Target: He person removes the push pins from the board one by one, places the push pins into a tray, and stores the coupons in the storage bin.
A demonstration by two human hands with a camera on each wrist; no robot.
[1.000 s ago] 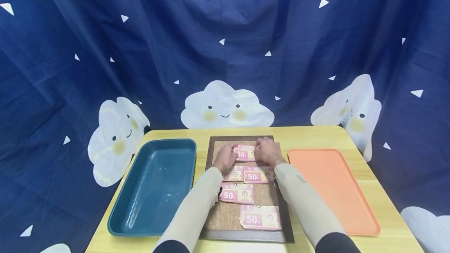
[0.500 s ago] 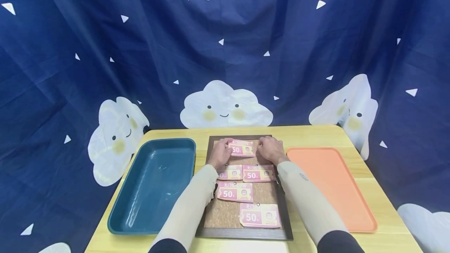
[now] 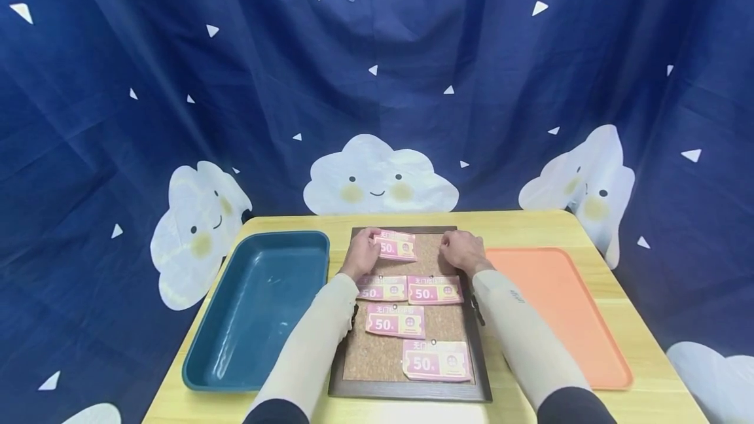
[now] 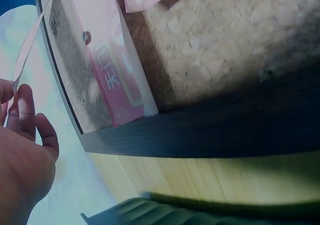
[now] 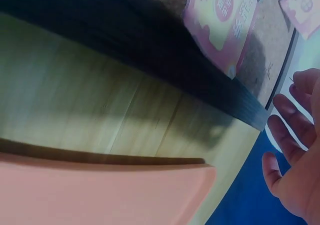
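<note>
My left hand pinches the left end of a pink and yellow paper coupon printed "50", raised over the far part of a cork board with a dark frame. In the left wrist view, that coupon shows nearly edge-on between thumb and fingers. Over the board's far right corner, my right hand has thumb and forefinger together. A thin thumbtack point pokes out between those fingertips; its head is hidden. Several similar coupons lie on the cork, with small round tack heads at their top edges.
Left of the board stands a deep teal tray. A flat orange tray lies to the right. Both rest on a light wood table, and a blue curtain with clouds hangs behind.
The left hand has carried the coupon leftward and slightly away, toward the board's far left corner. The right hand has come off the coupon's right end and shifted a little right.
</note>
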